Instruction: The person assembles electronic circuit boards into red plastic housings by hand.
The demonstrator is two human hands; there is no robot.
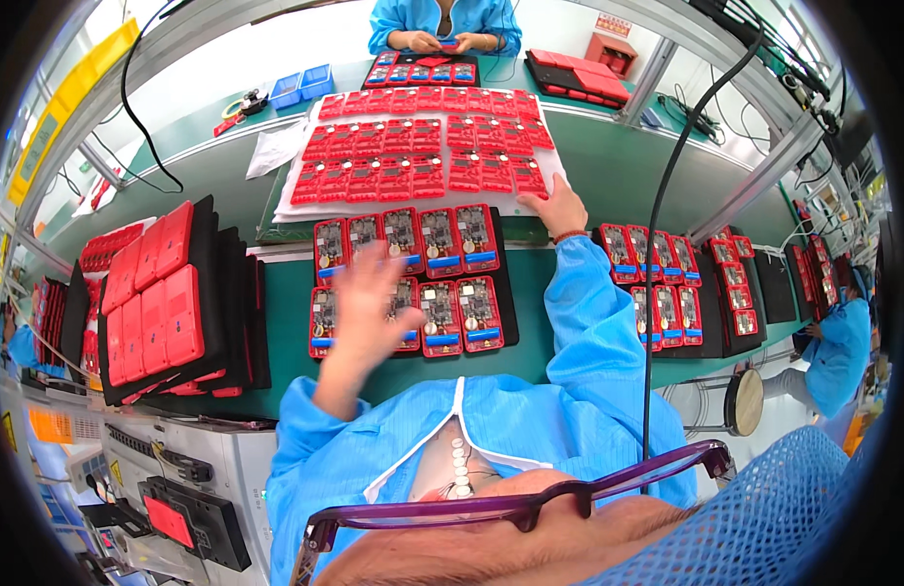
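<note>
My left hand (pixel 369 308), somewhat blurred, hovers with spread fingers over a black tray (pixel 511 317) of red casings. Each casing holds a circuit board (pixel 439 234) and a blue cylindrical cell (pixel 481 258); my hand hides part of several. Farther off to the right, my right hand (pixel 559 208) reaches to the edge of a white-covered raised board (pixel 374 207). Its thumb and fingers are apart beside the end red casing (pixel 528 177) of the nearest row; I cannot tell whether they touch it. Several rows of red casings (pixel 410 178) lie there.
Stacked black trays with red casings (pixel 168 327) stand at left. More filled casings (pixel 667 317) lie at right. A black cable (pixel 667 195) hangs down beside my right arm. Across the bench a person (pixel 445 29) handles a small part near blue bins (pixel 300 86). A round stool (pixel 744 401) stands at right.
</note>
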